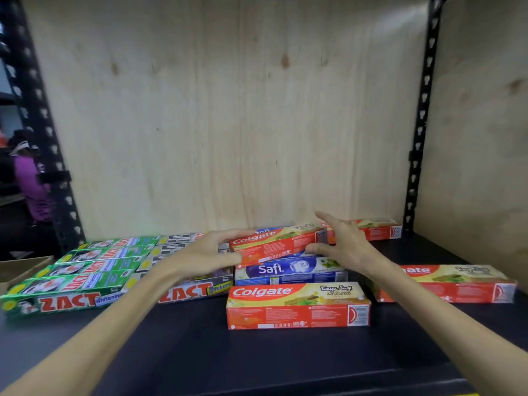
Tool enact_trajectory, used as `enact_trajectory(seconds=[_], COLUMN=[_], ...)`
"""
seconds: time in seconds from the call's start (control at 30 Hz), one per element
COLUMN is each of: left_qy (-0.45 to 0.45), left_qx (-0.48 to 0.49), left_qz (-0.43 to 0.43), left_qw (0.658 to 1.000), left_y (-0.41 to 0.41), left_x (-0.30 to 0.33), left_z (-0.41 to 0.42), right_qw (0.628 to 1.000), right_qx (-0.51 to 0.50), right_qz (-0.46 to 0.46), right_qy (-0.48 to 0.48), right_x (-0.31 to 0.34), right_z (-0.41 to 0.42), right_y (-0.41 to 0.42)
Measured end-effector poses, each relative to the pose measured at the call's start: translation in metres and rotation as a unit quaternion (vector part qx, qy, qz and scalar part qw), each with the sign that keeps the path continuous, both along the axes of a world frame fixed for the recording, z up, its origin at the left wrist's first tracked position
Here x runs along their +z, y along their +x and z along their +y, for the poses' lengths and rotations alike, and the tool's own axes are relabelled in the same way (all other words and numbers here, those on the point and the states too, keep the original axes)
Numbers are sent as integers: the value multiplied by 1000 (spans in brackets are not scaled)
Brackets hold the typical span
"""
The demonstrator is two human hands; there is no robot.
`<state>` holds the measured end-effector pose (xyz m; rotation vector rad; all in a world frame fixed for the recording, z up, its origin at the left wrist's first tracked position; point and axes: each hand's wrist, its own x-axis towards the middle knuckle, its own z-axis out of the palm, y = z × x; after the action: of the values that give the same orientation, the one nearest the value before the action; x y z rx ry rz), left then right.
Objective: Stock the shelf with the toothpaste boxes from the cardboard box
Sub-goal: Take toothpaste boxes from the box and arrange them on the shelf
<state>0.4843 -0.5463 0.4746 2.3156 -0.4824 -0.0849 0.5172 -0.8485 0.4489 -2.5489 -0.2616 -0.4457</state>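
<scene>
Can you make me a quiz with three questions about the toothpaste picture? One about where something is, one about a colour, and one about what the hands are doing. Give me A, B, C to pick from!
1. Where is the front Colgate box?
A. Lying flat on the dark shelf
B. Standing upright against the wooden back
C. Inside a cardboard box

2. What colour are the Zact Whitening boxes at the left?
A. Blue
B. Green
C. Pink

3. What are the two hands doing?
A. Resting empty on the shelf edge
B. Both at the ends of one raised Colgate box
C. Each lifting a different Safi box

Answers:
1. A, it lies flat at the front of the shelf.
2. B, the packs are green with red Zact lettering.
3. B, the left hand is at its left end and the right hand at its right end.
</scene>
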Motion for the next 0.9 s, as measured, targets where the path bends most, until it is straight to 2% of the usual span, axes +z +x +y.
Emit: enact_trajectory(seconds=[0.1, 0.17, 0.3, 0.43, 0.6, 0.7, 0.9], left_qy=[44, 59, 19, -1, -29, -16, 8], left_qx=[-2, 18, 95, 96, 66, 42, 43], left_qz=[-2, -61, -127, -146, -150, -146, -117], left_qw=[999, 996, 987, 985, 986, 988, 992], left_y=[6, 6, 14, 23, 40, 54, 77], left_x=[1, -2, -14, -11, -6, -3, -6], left_z=[5, 3, 4, -21, -90, -132, -195], right_qw=[998, 997, 997, 997, 999, 999, 990], right_qx=[44, 49, 57, 44, -9, -35, -85], right_qz=[35, 38, 34, 9, 0, 18, 82], right_qy=[42, 43, 41, 57, 35, 27, 70], right_x=[3, 6, 10, 18, 22, 23, 10], right_z=[2, 3, -4, -34, -97, -137, -183], right_y=[12, 18, 22, 14, 1, -2, 13])
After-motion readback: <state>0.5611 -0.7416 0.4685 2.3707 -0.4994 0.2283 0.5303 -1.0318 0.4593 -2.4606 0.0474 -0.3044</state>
